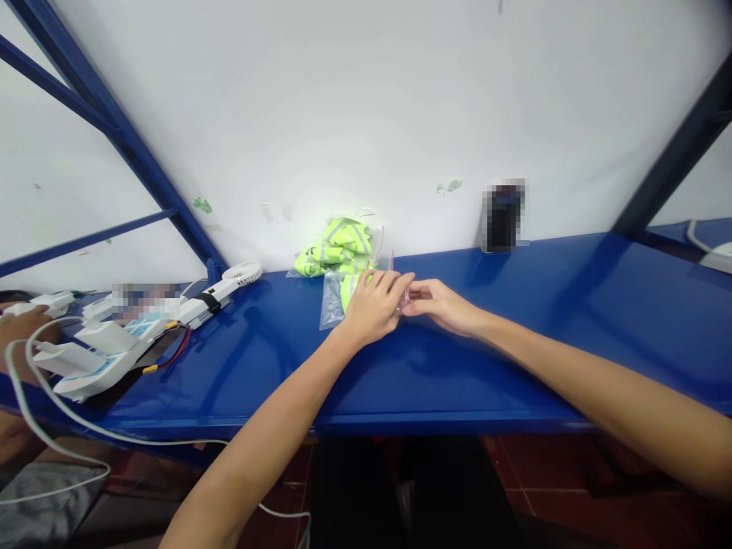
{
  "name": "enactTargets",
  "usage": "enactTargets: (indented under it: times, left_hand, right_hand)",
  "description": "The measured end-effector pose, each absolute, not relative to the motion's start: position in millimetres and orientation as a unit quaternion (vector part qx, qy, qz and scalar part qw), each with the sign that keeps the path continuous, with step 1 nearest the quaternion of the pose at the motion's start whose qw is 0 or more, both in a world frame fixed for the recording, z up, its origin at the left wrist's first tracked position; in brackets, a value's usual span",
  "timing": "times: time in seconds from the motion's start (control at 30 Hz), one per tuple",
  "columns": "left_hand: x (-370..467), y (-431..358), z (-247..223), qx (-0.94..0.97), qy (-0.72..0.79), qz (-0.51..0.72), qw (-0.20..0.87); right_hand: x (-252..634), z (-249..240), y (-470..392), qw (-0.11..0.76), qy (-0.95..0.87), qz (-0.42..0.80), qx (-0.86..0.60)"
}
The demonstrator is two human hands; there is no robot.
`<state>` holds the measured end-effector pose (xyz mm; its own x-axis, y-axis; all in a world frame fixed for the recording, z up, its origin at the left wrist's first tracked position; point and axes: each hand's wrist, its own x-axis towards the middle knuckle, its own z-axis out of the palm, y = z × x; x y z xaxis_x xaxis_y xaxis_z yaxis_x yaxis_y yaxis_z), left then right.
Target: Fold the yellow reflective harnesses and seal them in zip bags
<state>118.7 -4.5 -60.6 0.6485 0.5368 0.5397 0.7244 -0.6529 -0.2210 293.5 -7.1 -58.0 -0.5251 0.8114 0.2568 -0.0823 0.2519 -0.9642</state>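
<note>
A clear plastic bag [332,302] with a folded neon-yellow item inside lies on the blue table. My left hand [374,305] is laid over its right part, fingers curled on the plastic and hiding much of it. Fingers of my right hand [443,305] are closed on the bag's right edge, close against my left fingertips. Just behind, bundled neon-yellow reflective vests [343,242] with grey stripes rest against the wall in clear plastic.
Left on the table are a white power strip [108,366] with plugs and cables, and a white handheld fan [240,273]. Another person's hand [26,335] is at the far left. A dark blurred-out object [502,219] leans on the wall. Blue frame posts [154,175] flank the table.
</note>
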Motion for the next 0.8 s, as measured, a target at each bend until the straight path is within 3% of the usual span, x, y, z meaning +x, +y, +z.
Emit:
enactTargets:
  times: [0.17, 0.33, 0.47, 0.67, 0.8]
  left_hand:
    - [121.2, -5.3, -58.0, -0.896, -0.329, -0.208, 0.214]
    - [123.1, -5.4, -57.6, -0.908, -0.299, -0.211, 0.204]
    - [128.4, -10.0, -57.6, -0.913, -0.293, -0.242, 0.15]
    - [124.9, -15.6, -36.1, -0.893, -0.243, -0.351, -0.145]
    - [105.3, 0.9, -16.3, -0.795, -0.208, -0.464, -0.331]
  right_hand:
    - [291.8, -56.2, -9.6, 0.365, -0.707, 0.528, -0.298]
    - [289.6, -54.2, -12.0, 0.369, -0.735, 0.52, -0.229]
    - [292.4, -52.4, -11.9, 0.354, -0.76, 0.498, -0.224]
    - [300.2, -58.5, 1.7, 0.287, -0.732, 0.558, -0.263]
    - [300.0, -62.0, 9.6, 0.299, -0.678, 0.606, -0.29]
